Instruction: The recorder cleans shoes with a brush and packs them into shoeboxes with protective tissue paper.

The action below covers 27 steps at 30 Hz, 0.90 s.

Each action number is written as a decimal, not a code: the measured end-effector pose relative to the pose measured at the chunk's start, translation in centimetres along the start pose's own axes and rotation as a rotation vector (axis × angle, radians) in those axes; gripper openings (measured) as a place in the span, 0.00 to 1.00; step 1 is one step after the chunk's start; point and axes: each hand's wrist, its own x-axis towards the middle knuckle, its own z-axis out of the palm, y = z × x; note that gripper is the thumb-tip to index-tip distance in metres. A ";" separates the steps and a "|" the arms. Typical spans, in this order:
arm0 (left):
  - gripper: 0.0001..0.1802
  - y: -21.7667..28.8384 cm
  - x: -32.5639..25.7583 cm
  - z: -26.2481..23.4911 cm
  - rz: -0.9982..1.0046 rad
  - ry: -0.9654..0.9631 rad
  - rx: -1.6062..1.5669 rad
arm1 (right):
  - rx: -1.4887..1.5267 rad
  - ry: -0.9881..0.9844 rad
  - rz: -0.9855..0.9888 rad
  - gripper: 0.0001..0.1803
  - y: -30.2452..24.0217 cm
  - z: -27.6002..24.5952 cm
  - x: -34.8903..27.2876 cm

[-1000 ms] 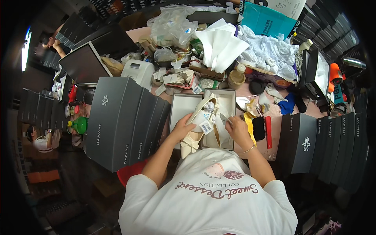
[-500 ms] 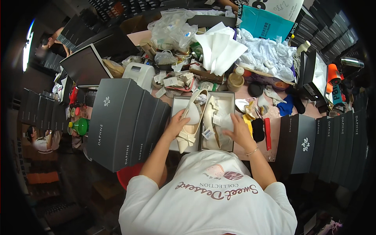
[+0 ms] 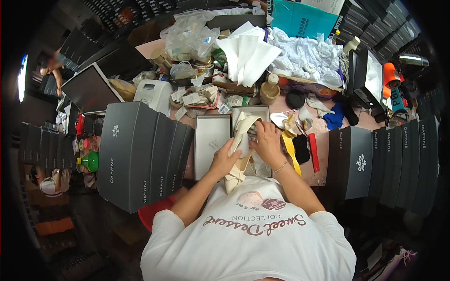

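Observation:
A cream pointed shoe with a bow on its toe [image 3: 233, 181] is tilted over an open shoebox [image 3: 264, 110]. My left hand [image 3: 225, 160] is wrapped round its side, near the middle. The fingers of my right hand [image 3: 268, 144] are bent onto the heel end of the same shoe, beside its opening. Whether they also hold anything inside the shoe is hidden. The matching shoe in the box is mostly covered by my hands and the held shoe. Left of the box lies a grey rectangular box part [image 3: 213, 136], its bare inside facing up.
Dark shoeboxes [image 3: 131, 154] stand in a row on the left, and more [image 3: 358, 161] on the right. A yellow-handled brush [image 3: 290, 152], a black pad [image 3: 301, 149] and a red bar [image 3: 313, 152] lie right of my hand. Beyond are white paper sheets [image 3: 248, 54] and a bottle [image 3: 269, 90].
The held shoe has turned and moved over the box. My right hand has gone from spread beside the box to the shoe's heel end. The whole view has shifted slightly.

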 end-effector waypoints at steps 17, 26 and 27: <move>0.30 0.9 3.5 -7.5 -0.001 -0.249 0.111 | 0.066 0.119 -0.300 0.43 0.3 -3.0 -0.6; 0.33 4.4 4.4 -8.3 0.059 -0.445 -0.886 | 0.526 0.110 -0.219 0.13 2.8 -2.1 2.8; 0.36 3.5 4.0 -7.6 0.089 -0.402 -0.856 | 0.599 0.185 -0.114 0.13 3.3 -0.7 2.2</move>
